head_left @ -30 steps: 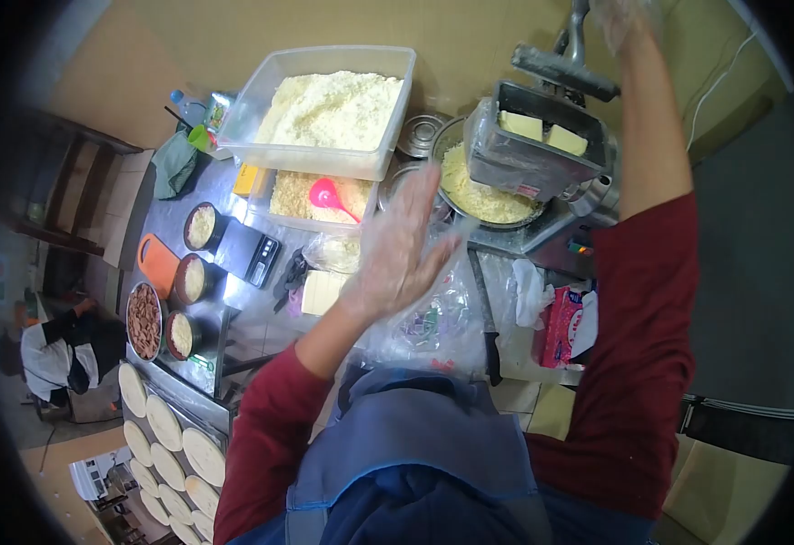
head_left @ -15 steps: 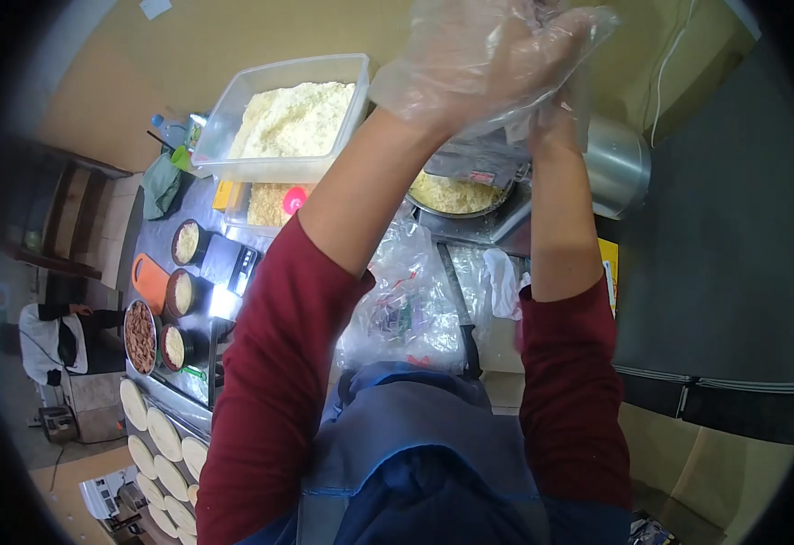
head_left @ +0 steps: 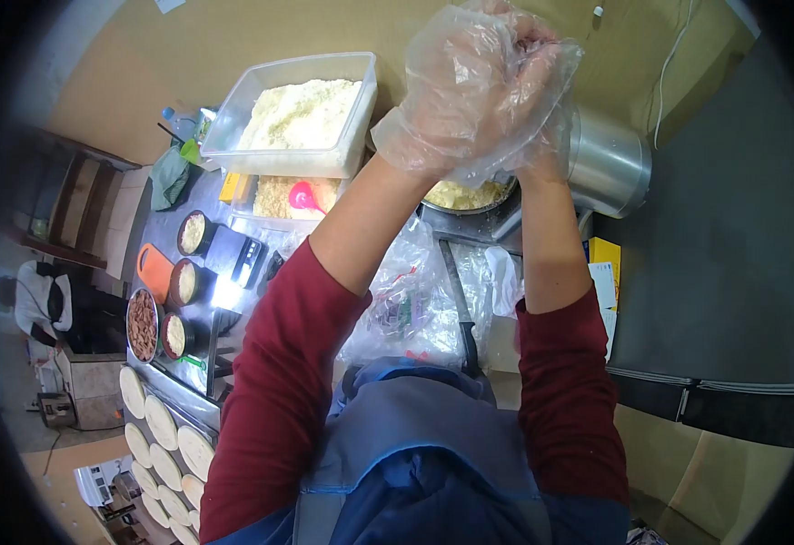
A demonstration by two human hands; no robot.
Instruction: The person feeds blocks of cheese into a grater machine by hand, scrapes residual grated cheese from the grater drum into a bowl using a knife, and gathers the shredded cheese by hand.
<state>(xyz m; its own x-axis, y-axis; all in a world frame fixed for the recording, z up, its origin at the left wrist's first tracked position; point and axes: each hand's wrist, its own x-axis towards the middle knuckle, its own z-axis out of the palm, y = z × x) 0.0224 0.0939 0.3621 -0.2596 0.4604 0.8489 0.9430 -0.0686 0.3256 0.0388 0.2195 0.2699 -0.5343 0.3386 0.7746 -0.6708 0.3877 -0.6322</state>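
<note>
At 1 o'clock, the hands (head_left: 470,100) wear thin, clear, crinkled plastic gloves (head_left: 456,68) that flare loosely past the wrists. Plain maroon sleeves (head_left: 288,363) show at 7 and 4 o'clock. At 6 o'clock, a slate-blue apron (head_left: 397,431) with brighter blue edging and greyish straps (head_left: 319,518) covers a navy garment (head_left: 588,518).

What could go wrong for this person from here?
The loose plastic gloves around the left hand and right hand might tear and drop scraps into the nearby bowl of pale shreds. The knife lies with its handle towards the apron, so leaning forward could perhaps knock it.
</note>
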